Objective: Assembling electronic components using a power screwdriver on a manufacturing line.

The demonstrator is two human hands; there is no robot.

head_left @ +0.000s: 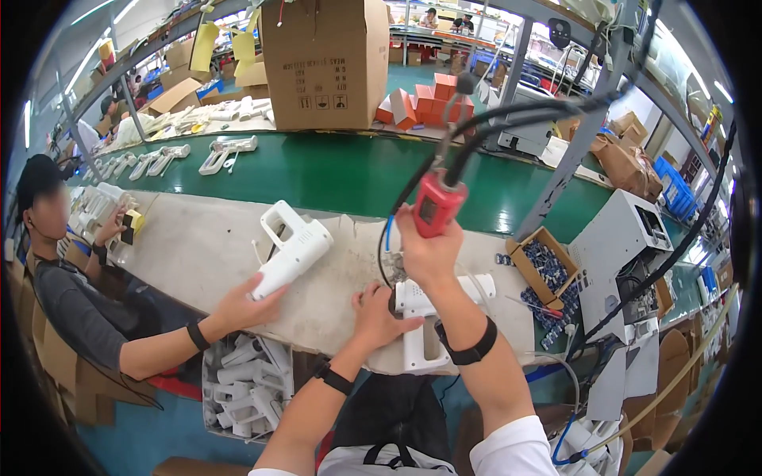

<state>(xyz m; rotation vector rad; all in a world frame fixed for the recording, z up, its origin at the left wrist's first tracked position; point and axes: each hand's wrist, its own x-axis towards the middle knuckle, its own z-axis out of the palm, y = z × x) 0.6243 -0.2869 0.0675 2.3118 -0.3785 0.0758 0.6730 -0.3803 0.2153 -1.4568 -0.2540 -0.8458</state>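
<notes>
On the bench before me lies a white handheld appliance [422,339] with a loop handle, on its side. My left hand [377,321] grips its left end, fingers curled round the edge and thumb along the body. Above it, my right hand [432,250] is closed round a red electric screwdriver [441,202] hanging from thick black cables. The screwdriver's lower end is hidden behind my hand. To the left, a co-worker's hand [250,301] holds a similar white appliance [298,250] over the bench.
A cardboard box of small blue-and-silver parts [544,270] sits at the right, with more spilled beside it. Farther right stands a grey machine [607,262]. Beyond the bench runs a green conveyor belt [333,170] with white appliances. A bin of white housings [246,389] stands below left.
</notes>
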